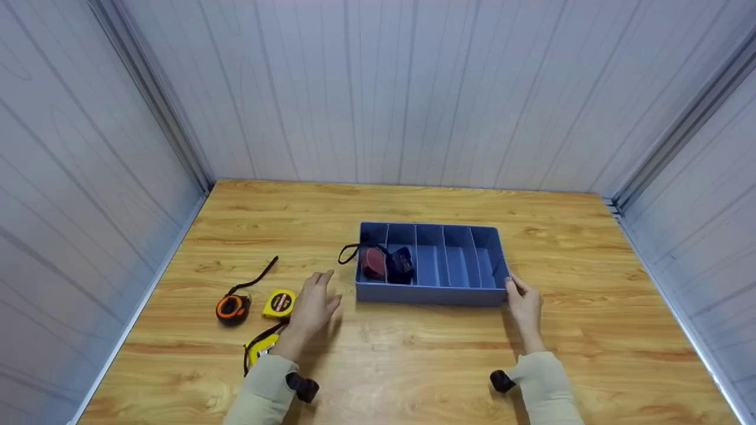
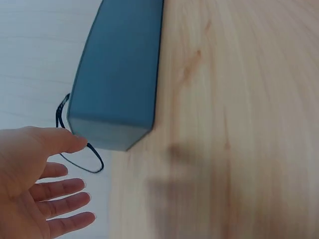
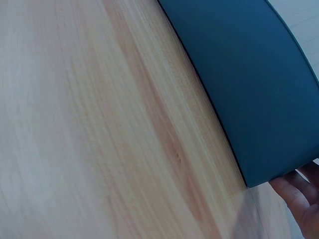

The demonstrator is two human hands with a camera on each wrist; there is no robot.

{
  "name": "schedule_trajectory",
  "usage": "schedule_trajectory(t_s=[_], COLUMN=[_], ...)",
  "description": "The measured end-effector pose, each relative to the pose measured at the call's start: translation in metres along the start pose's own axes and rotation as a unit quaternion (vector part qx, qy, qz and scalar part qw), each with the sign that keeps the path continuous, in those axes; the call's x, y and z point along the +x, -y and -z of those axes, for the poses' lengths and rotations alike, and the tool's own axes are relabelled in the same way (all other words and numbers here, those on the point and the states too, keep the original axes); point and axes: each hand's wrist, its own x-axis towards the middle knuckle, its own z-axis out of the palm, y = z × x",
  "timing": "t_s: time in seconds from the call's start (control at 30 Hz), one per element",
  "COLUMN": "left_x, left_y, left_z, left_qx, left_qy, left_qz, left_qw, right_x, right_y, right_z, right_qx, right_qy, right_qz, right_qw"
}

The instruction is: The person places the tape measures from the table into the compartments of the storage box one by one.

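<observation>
My left hand [image 1: 312,310] is spread loosely over the table, beside a yellow tape measure [image 1: 279,303] and holding nothing. Its wrist overlaps a second yellow tape measure [image 1: 260,349] with a black strap. In the left wrist view the thumb overlaps the box's end corner and a black strap loop [image 2: 97,162]. My right hand [image 1: 524,307] holds the front right corner of a blue divided box [image 1: 431,296], fingers against its end wall in the right wrist view. A red tape measure [image 1: 373,263] and a dark blue one [image 1: 400,265] lie in its two leftmost compartments.
A black and orange tape measure [image 1: 232,309] lies at the left, its strap stretched toward the back. The strap loop of a boxed tape measure hangs over the box's left wall. Pale panels [image 1: 378,94] enclose the wooden table [image 1: 413,372] at the back and sides.
</observation>
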Motion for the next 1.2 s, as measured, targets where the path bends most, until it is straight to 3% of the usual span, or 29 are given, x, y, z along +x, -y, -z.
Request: schedule_trajectory(t_s=[0.47,0.83,1.2], left_x=[-0.012,-0.019,-0.024], left_y=[0.027,0.05,0.063], left_z=[0.006,0.01,0.012], left_qx=[-0.014,-0.006,0.013], left_qy=[0.01,-0.019,0.004], left_qz=[0.04,0.03,0.07], left_qw=[0.9991,0.9994,0.9975], right_x=[0.0,0.001,0.002], right_y=[0.0,0.0,-0.001], right_z=[-0.001,0.0,0.0], right_qx=[-0.004,0.007,-0.002], right_qy=[-0.011,0.001,-0.002], right_qz=[-0.002,-0.01,-0.001], right_qw=[0.9999,0.9999,1.0])
